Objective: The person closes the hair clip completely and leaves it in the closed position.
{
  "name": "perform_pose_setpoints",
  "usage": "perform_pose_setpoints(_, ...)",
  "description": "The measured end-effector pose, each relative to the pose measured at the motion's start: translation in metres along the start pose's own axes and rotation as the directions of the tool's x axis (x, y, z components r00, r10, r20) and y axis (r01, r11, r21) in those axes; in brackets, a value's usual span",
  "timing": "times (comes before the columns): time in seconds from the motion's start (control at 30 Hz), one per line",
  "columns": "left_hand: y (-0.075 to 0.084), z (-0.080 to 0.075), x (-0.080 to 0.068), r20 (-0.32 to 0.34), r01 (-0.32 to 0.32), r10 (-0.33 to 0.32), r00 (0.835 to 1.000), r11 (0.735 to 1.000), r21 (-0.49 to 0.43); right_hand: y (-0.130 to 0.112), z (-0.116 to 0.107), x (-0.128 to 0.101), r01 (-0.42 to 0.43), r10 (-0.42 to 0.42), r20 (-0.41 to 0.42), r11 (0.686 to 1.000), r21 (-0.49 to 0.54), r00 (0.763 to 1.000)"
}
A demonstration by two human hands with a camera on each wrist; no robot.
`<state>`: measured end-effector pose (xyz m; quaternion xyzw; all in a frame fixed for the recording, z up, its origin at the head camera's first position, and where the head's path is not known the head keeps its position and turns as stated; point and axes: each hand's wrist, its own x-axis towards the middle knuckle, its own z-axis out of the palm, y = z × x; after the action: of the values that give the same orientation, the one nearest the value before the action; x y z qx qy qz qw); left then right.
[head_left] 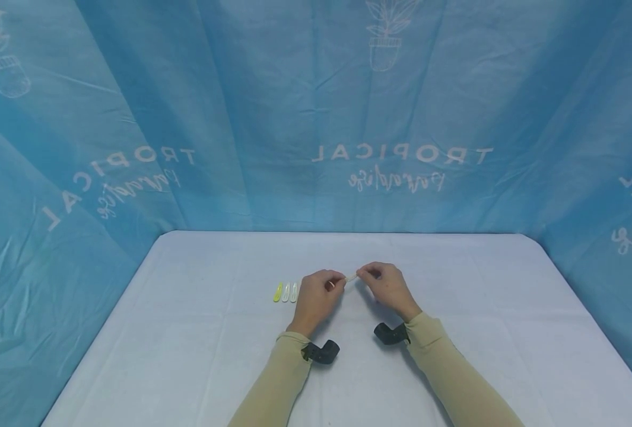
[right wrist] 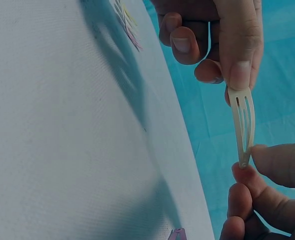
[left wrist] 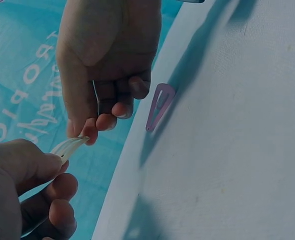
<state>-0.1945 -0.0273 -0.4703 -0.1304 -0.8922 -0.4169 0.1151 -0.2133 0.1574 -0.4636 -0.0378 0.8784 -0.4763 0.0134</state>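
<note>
While both hands meet above the middle of the table [head_left: 187, 332], bare white cloth stretches wide on every side of them, and the blue curtain [head_left: 241, 118] closes off the far edge and both flanks. The near edge lies out of view. A cream clip [right wrist: 242, 125] is held in the air between the hands, clear of the cloth. The left hand [head_left: 318, 296] pinches one end with thumb and forefinger, its other fingers curled under; the right hand [head_left: 387, 287] pinches the other end the same way. Both forearms, in tan sleeves, angle inward from the near side, wrists raised off the table. Just left of the left hand, a yellow clip [head_left: 278, 292] and two pale clips [head_left: 290, 292] lie side by side. A purple clip [left wrist: 160, 106] lies flat under the right hand.
</note>
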Motion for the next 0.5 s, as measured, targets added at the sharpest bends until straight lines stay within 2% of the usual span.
perform_pose_setpoints(0.2, 0.0002, -0.0019, -0.0005, 0.01, -0.017, 0.017, 1.0, 0.999, 0.03, 0.0014, 0.0009, 0.0004, 0.013, -0.013, -0.009, 1.0, -0.006, 1.0)
perform_pose_setpoints(0.5, 0.0012, -0.0048, -0.0003, 0.046, -0.061, 0.06, 0.997, 0.998, 0.025, 0.0015, 0.0005, -0.0004, 0.028, -0.028, -0.003, 0.999, -0.016, 1.0)
